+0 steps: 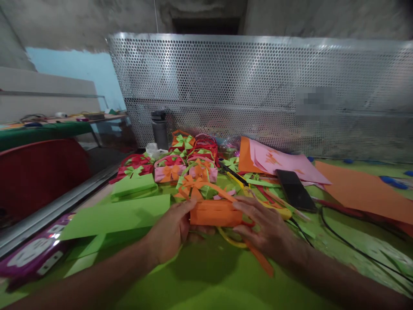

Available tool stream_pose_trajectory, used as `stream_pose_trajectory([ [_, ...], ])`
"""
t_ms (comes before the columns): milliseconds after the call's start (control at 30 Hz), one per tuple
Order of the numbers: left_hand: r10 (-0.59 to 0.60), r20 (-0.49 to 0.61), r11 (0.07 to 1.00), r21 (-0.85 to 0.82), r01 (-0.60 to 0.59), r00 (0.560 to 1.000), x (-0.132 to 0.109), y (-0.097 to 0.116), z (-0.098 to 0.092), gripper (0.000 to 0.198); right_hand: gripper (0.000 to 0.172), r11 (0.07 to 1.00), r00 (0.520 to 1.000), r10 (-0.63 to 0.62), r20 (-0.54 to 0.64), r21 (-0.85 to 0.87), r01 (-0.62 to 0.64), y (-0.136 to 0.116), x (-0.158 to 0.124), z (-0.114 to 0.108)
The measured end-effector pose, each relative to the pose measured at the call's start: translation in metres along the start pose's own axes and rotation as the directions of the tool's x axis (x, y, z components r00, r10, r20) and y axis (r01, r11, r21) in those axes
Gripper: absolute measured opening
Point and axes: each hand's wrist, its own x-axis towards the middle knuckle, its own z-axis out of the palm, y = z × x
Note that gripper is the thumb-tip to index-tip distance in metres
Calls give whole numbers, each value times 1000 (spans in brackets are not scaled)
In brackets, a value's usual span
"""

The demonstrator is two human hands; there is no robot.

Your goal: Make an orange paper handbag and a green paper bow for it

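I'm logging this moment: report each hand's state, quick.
Left hand: holding the left end of the orange paper box.
Right hand: holding the right end of the same box.

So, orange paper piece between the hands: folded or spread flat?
Folded: a lengthwise crease splits the orange piece into two faces.

The left arm (106, 267) and right arm (338, 275), both bare, are slanting inward from the lower corners, their hands facing each other just apart. The left hand (169, 230) is pinching, its thumb lying on top and its fingers curling beneath. The right hand (269, 228) is gripping lightly, its upper fingers pointing inward above a lower, bent digit.
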Motion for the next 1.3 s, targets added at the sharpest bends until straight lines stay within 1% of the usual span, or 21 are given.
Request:
stream_pose_trajectory([
  [67, 17, -21, 1000, 0, -17, 1000, 0, 1, 1, 33, 43, 996, 997, 63, 34, 60, -65, -1, 1, 0],
  [133, 36, -21, 999, -2, -36, 999, 0, 1, 2, 31, 48, 962, 978, 193, 79, 181, -204, -2, 4, -1],
  [200, 61, -28, 998, 2, -61, 998, 0, -1, 3, 30, 50, 871, 933, 336, 133, 333, -361, -4, 6, -1],
  [233, 72, -42, 997, 8, -72, 996, 0, -2, 3, 29, 49, 814, 908, 387, 159, 403, -417, -4, 8, -1],
  [300, 107, -90, 994, 38, -104, 990, -1, -3, 2, 28, 47, 722, 870, 444, 214, 490, -489, -6, 10, -2],
  [367, 161, -126, 985, 76, -153, 979, -1, -2, 1, 26, 50, 693, 836, 479, 267, 470, -547, -9, 13, -4],
  [433, 252, -144, 966, 99, -239, 957, -1, 4, 0, 22, 56, 721, 804, 509, 306, 359, -593, -12, 16, -7],
  [467, 310, -167, 949, 109, -295, 936, -1, 7, -1, 18, 60, 751, 799, 511, 318, 287, -595, -14, 16, -8],
  [500, 375, -196, 926, 111, -360, 906, 0, 11, -1, 16, 62, 786, 801, 502, 327, 215, -580, -16, 17, -9],
  [533, 393, -210, 920, 108, -378, 895, 1, 15, -2, 16, 63, 822, 809, 482, 337, 146, -550, -17, 17, -10],
  [600, 404, -221, 915, 94, -393, 888, 3, 20, -3, 20, 63, 894, 837, 415, 357, 13, -449, -18, 16, -10],
  [667, 370, -199, 929, 70, -364, 907, 6, 20, -6, 24, 61, 939, 869, 343, 358, -117, -323, -14, 14, -6],
  [700, 344, -182, 939, 58, -339, 921, 7, 18, -7, 25, 60, 948, 884, 312, 349, -176, -265, -11, 14, -4],
  [767, 281, -142, 960, 42, -278, 949, 9, 14, -10, 28, 55, 946, 902, 279, 328, -255, -200, -3, 12, 0],
  [867, 225, -124, 974, 34, -223, 966, 10, 10, -10, 31, 48, 941, 907, 274, 320, -284, -184, 8, 11, 4],
  [933, 229, -135, 973, 34, -226, 964, 9, 12, -9, 29, 39, 950, 908, 242, 343, -276, -148, 10, 11, 6],
  [1000, 262, -152, 965, 41, -259, 953, 7, 17, -6, 29, 32, 959, 905, 205, 372, -263, -108, 9, 10, 6],
  [1033, 287, -161, 958, 44, -283, 944, 6, 21, -5, 30, 33, 961, 904, 194, 381, -260, -96, 8, 10, 6],
  [1133, 356, -187, 934, 44, -354, 916, 3, 30, -2, 31, 51, 958, 903, 191, 386, -274, -85, 7, 9, 9],
  [1200, 376, -209, 926, 39, -376, 903, 3, 34, -2, 32, 59, 957, 896, 183, 405, -283, -68, 11, 10, 12],
  [1300, 364, -220, 930, 30, -366, 905, 5, 36, -5, 34, 54, 952, 875, 185, 447, -301, -48, 25, 14, 18],
])
